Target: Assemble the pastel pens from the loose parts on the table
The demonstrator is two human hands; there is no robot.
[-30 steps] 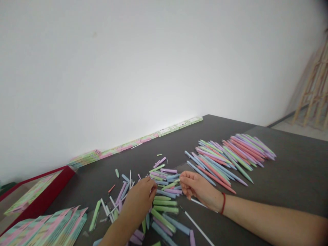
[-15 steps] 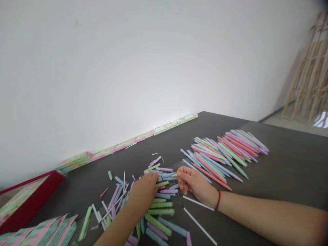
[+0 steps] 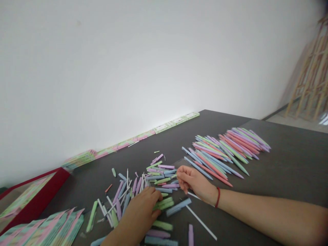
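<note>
My left hand [image 3: 143, 208] is low over a heap of loose pen parts, its thumb and fingers closed about green pen barrels [image 3: 165, 204]. My right hand [image 3: 196, 182] is in a pinch at the right edge of the heap; a small pale green bit shows by its fingertips, but what it holds is unclear. Blue, purple and green pen barrels [image 3: 161, 241] lie in front of and beyond my left hand. A blue barrel [image 3: 178, 207] lies between the hands. White refills [image 3: 202, 222] are on the table near my right wrist, one partly hidden beneath it.
Pastel pens [image 3: 217, 153] lie in a spread pile on the dark table [image 3: 287, 157] at right. Flat printed packs [image 3: 164, 127] line the wall. At left are a red box [image 3: 48, 194] with packs inside and fanned pink and green packs [image 3: 43, 227]. A wooden rack stands far right.
My left hand has moved nearer to me, from the middle of the heap to the green barrels. Several barrels at the front have shifted. My right hand keeps its pinch in nearly the same place.
</note>
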